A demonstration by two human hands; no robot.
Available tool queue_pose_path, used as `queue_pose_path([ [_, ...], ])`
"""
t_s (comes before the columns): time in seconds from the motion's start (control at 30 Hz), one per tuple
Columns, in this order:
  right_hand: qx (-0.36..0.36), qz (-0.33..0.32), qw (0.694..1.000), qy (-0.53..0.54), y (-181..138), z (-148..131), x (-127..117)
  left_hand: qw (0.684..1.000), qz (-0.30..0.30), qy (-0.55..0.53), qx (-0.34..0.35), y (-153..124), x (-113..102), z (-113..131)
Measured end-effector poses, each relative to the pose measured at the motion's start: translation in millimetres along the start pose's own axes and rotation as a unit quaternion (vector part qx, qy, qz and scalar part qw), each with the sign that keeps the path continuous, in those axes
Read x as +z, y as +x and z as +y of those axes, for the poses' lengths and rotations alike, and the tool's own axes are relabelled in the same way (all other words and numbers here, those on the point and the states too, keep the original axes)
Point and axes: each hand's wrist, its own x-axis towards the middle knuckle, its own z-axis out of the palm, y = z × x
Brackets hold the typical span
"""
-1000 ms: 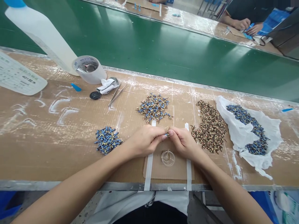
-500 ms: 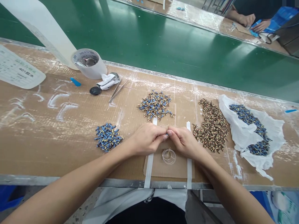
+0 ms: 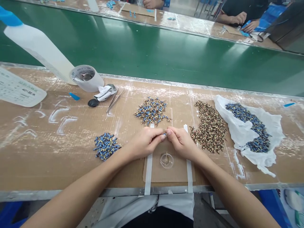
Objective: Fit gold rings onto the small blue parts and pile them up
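My left hand (image 3: 147,142) and my right hand (image 3: 182,142) meet fingertip to fingertip, both closed in a pinch. Between them shows a sliver of a small blue part (image 3: 165,134); the fingers hide the rest. Just below is a round clear dish (image 3: 167,161) with a thin stick in it, on a cardboard pad (image 3: 175,175). Beyond the hands lies a pile of blue-and-brass small parts (image 3: 152,110). Small blue pieces with yellowish bits (image 3: 106,146) are heaped by my left forearm. A heap of brass-coloured small parts (image 3: 210,129) lies beside my right hand.
White crumpled paper (image 3: 239,134) at right carries more blue pieces. Tweezers (image 3: 115,102), a black cap (image 3: 93,103), a white cup (image 3: 89,80) and two bottles, one lying lettered bottle (image 3: 21,88) and one blue-capped bottle (image 3: 40,47), stand left. Co-workers' hands (image 3: 239,19) show across the green belt (image 3: 142,53).
The view has shifted, so most things on the table sit slightly further left. My hands remain pinched together above the dish, with the fingertips slightly rearranged.
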Motion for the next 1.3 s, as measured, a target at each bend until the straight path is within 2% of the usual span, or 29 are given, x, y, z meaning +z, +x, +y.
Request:
queue_pose_path([
  [0.33,-0.001,0.03,0.999,-0.018,-1.1,-2.8,0.3,0.999,-0.032,-0.035,-0.017,-1.3,-7.4,1.8],
  [0.6,0.009,0.013,0.999,0.045,-2.2,-2.1,-2.0,0.997,-0.035,-0.067,-0.027,-2.8,-10.4,0.7],
  [0.83,-0.011,-0.027,1.0,-0.001,-0.3,-7.3,-2.5,0.994,-0.047,-0.09,-0.026,-2.7,-11.1,0.6],
  [0.97,-0.013,-0.052,0.999,-0.01,0.4,-7.0,-2.5,0.996,-0.032,-0.082,-0.023,-2.0,-8.0,1.9],
  [1.3,-0.027,-0.059,0.998,-0.028,-1.1,-6.1,2.3,0.999,-0.009,-0.037,0.002,-2.3,-4.4,3.5],
])
